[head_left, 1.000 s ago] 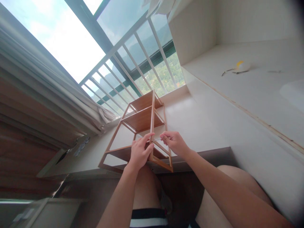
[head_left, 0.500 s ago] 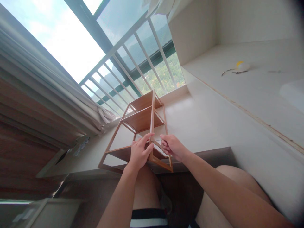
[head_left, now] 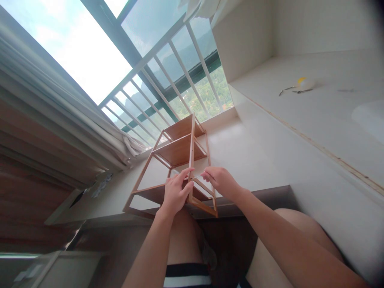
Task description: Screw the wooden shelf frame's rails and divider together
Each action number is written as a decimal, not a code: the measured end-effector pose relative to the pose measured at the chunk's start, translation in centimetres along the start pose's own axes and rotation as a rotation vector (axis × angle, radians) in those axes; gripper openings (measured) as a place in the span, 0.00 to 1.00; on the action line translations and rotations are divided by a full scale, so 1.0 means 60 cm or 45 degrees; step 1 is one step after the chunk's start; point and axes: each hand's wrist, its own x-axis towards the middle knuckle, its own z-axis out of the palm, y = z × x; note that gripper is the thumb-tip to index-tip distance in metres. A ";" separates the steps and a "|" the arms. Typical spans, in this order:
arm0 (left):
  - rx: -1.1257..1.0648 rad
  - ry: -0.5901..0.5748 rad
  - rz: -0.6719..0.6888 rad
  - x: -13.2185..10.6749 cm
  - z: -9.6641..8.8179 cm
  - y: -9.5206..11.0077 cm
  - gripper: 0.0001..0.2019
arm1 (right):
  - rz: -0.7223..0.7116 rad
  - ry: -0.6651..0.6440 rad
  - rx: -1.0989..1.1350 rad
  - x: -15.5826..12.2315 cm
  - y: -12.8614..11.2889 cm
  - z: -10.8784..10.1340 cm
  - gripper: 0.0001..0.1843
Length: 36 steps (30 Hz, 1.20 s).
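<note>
Both hands at the wooden rack's upright post

Left hand point(head_left: 175, 194) fingers point(head_left: 183, 176) grasp the post; right hand point(head_left: 221, 181) fingers point(head_left: 207, 175) pinch a thin metal tool point(head_left: 197, 176) against it. The wooden rack point(head_left: 177, 152) stands at the white surface's point(head_left: 249, 156) near edge, by the window point(head_left: 168, 80).

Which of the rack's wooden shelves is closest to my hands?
The nearest shelf, just under the left hand and right hand. The other two sit farther off toward the window.

— What is your wooden three-tier shelf rack point(head_left: 177, 152) lying on?
— You have it on its side on the white window ledge point(head_left: 240, 156), its far end by the window railing point(head_left: 168, 88).
</note>
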 end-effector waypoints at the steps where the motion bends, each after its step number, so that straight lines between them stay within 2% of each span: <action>1: -0.003 0.001 0.000 0.000 0.000 0.000 0.20 | -0.021 0.013 -0.037 0.000 0.000 0.002 0.21; 7: -0.017 -0.007 0.000 0.000 -0.004 0.003 0.21 | -0.101 0.092 -0.175 -0.002 -0.003 0.008 0.21; 17: -0.029 -0.006 0.005 0.000 -0.003 0.003 0.20 | -0.250 0.101 -0.250 -0.004 -0.007 0.003 0.19; 31: -0.026 -0.014 0.010 0.000 -0.003 0.005 0.20 | -0.300 0.110 -0.180 -0.003 -0.009 0.005 0.18; 36: 0.007 -0.023 -0.006 0.000 -0.002 0.002 0.21 | -0.240 0.150 -0.026 -0.003 -0.009 0.017 0.20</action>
